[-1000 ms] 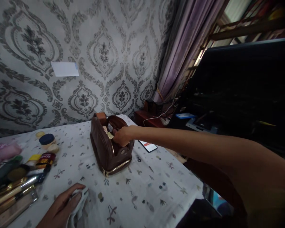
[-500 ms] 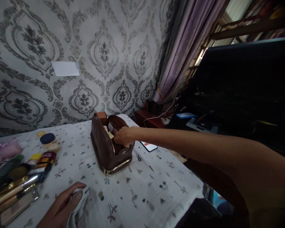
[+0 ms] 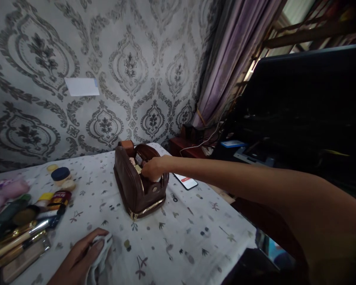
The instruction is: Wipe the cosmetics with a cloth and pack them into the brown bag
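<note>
A brown leather toiletry bag [image 3: 124, 184] with gold zips stands unzipped on the table. My right hand [image 3: 153, 168] reaches into its opening from the right, fingers curled and partly hidden by the bag. A small whitish patch shows beneath the palm, but I cannot make out what it is. Inside the bag, beside the fingers, are a pale yellowish piece [image 3: 138, 169] and a printed label [image 3: 139, 159]. At the lower left, my left hand [image 3: 78, 255] is closed on a crumpled white cloth [image 3: 103, 251], low over the tabletop.
On the left lie several cosmetics: a navy-lidded jar [image 3: 61, 174], a dark red jar [image 3: 59, 199], brushes [image 3: 20, 239], and a flat palette [image 3: 26, 259]. A phone [image 3: 186, 182] rests right of the bag. The patterned tablecloth [image 3: 154, 249] ends at the right, near a large black screen [image 3: 308, 103].
My right hand has shifted slightly inside the bag, and the whitish patch under the palm shows more. My left hand still holds the cloth; the view has moved slightly.
</note>
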Tool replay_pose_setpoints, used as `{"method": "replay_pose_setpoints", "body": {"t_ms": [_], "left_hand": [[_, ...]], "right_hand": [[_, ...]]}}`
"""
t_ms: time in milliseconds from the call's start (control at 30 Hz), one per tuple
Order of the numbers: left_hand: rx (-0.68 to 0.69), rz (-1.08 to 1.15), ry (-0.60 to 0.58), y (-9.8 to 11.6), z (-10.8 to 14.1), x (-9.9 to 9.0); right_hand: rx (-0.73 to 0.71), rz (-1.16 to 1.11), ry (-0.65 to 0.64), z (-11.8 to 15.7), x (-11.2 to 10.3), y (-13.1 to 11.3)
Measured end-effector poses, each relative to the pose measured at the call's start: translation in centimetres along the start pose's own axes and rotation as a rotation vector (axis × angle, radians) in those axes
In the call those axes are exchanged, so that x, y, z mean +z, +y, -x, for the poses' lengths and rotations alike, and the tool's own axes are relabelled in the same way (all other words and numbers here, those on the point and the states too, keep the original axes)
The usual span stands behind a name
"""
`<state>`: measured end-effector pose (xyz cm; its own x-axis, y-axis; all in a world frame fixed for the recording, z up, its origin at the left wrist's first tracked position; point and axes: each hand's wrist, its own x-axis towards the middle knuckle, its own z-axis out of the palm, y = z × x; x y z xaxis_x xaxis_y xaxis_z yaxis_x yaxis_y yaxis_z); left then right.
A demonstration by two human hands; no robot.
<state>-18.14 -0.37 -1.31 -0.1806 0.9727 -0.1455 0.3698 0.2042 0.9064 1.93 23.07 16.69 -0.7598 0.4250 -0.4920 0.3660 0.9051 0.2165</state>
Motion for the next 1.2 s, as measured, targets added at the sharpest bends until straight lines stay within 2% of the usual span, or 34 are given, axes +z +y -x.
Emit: {"method": "replay_pose_setpoints", "body": {"t_ms": [133,367,533,700,933,1200], "left_hand": [[-0.033,-0.022,-0.041,0.0,0.1,-0.2],[-0.022,0.011,-0.057,0.1,-0.1,-0.4],[-0.023,-0.004,0.002,0.4,0.1,-0.2],[-0.022,-0.009,-0.044,0.6,0.0,-0.1],[-0.016,-0.033,-0.016,0.5,0.1,-0.1],[-0.034,-0.035,-0.058,0.5,0.1,-0.2]], "right_hand": [[0.006,0.055,-0.097,0.8,-0.9,-0.5],[-0.025,0.082,-0.152,1.6,-1.8,-0.9],[-0.063,0.096,-0.127,1.6,-1.6,-0.4],[0.028,0.133,-0.033,0.8,-0.8,0.7],[0.055,0.127,-0.021,0.9,-0.7,1.0],[0.049,0.115,-0.035,0.9,-1.2,0.6]]}}
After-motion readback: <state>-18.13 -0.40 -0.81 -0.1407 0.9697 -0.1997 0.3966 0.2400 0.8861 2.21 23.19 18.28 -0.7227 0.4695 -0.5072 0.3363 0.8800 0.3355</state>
